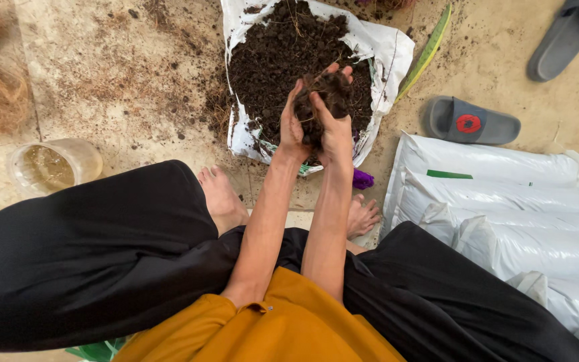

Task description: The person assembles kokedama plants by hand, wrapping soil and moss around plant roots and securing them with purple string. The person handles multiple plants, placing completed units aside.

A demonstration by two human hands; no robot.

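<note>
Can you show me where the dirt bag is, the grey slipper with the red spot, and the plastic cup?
dirt bag (pixel 391 48): head view, on its white folded rim.
grey slipper (pixel 497 127): head view, on its sole.
plastic cup (pixel 83 155): head view, on its clear side wall.

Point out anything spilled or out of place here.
Dark soil is scattered over the floor left of the open white soil bag. Both hands, left hand and right hand, cup a clump of soil above the bag.

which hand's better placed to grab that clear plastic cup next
Left, probably. The clear plastic cup stands on the floor at the person's left, nearer the left hand than the right hand; both now cup soil.
</note>
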